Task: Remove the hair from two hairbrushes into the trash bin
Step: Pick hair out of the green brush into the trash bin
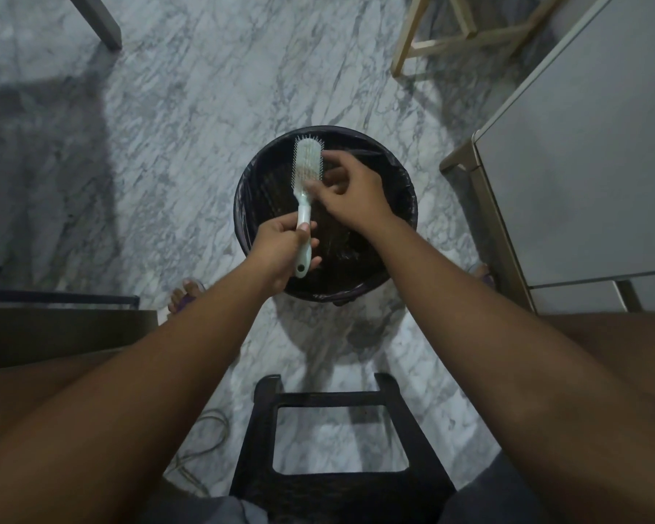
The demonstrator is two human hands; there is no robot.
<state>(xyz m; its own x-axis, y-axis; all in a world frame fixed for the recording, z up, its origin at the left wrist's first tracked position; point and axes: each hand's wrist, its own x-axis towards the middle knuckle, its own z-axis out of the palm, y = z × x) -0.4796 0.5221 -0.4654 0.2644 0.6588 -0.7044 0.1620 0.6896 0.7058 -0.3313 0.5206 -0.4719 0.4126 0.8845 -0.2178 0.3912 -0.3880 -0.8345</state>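
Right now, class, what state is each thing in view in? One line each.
trash bin: open, upright, lined in black.
hairbrush: held over the trash bin, bristles facing up.
left hand: grips the hairbrush handle.
right hand: fingertips at the bristles; whether they pinch anything is unclear.

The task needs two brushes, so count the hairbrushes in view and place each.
1. The hairbrush is over the trash bin, its handle gripped by the left hand, the right hand at its bristles. A second may be out of frame.
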